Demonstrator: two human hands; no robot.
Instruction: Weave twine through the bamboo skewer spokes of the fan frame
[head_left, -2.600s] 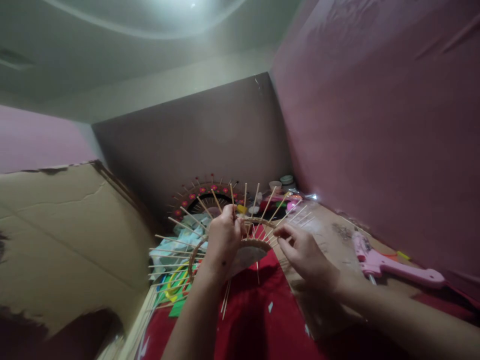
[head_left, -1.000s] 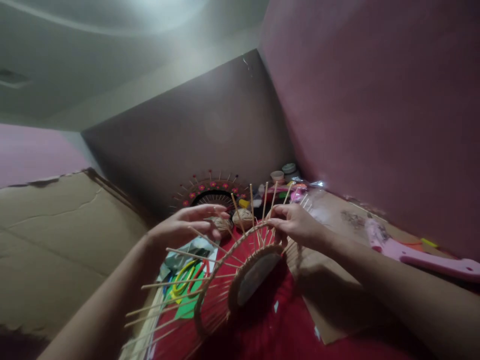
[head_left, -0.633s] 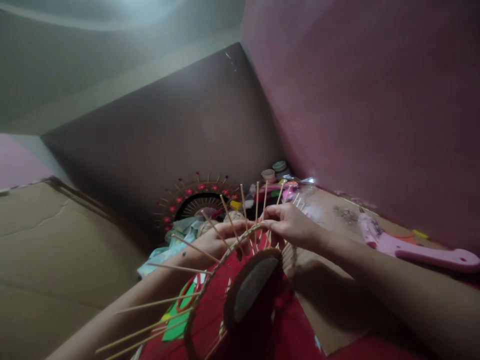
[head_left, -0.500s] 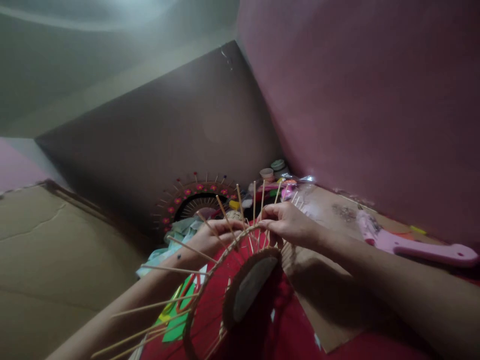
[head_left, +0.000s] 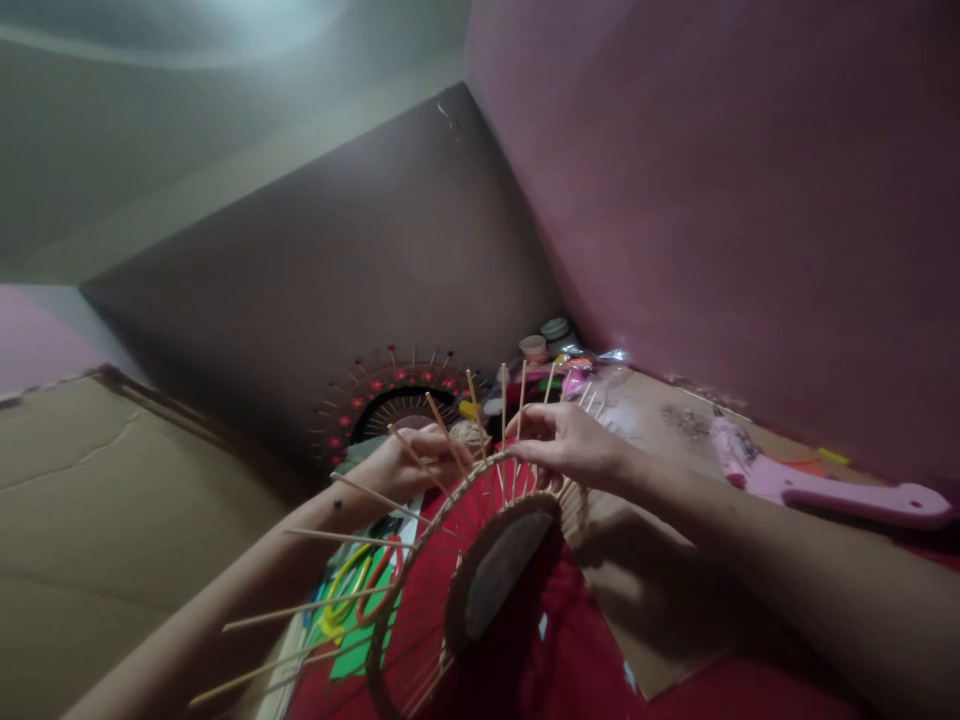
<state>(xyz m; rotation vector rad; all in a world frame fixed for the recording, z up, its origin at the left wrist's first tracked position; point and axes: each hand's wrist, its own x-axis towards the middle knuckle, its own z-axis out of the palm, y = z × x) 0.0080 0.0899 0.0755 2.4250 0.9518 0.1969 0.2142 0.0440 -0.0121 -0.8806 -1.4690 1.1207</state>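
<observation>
A round stick frame [head_left: 420, 560] with thin wooden skewers fanning out from two rope-wrapped rings stands tilted over a red cloth [head_left: 570, 660]. My right hand [head_left: 570, 445] pinches the top of its outer ring among the skewers. My left hand [head_left: 409, 462] reaches behind the skewers, fingers curled around a ball of twine [head_left: 469, 434]. A grey disc [head_left: 495, 580] fills the inner ring.
A finished sunburst piece with red dots [head_left: 394, 395] leans on the dark back wall. Small pots [head_left: 544, 340] and craft bits lie behind. A pink glue gun [head_left: 817, 485] rests at right on cardboard [head_left: 660, 420]. Large cardboard sheet [head_left: 112, 520] at left, coloured rings [head_left: 360, 600] below.
The frame was turned from lying flat to standing tilted. My left hand let go of the sticks, reached behind them and closed on the twine ball; my right hand moved to the ring's top.
</observation>
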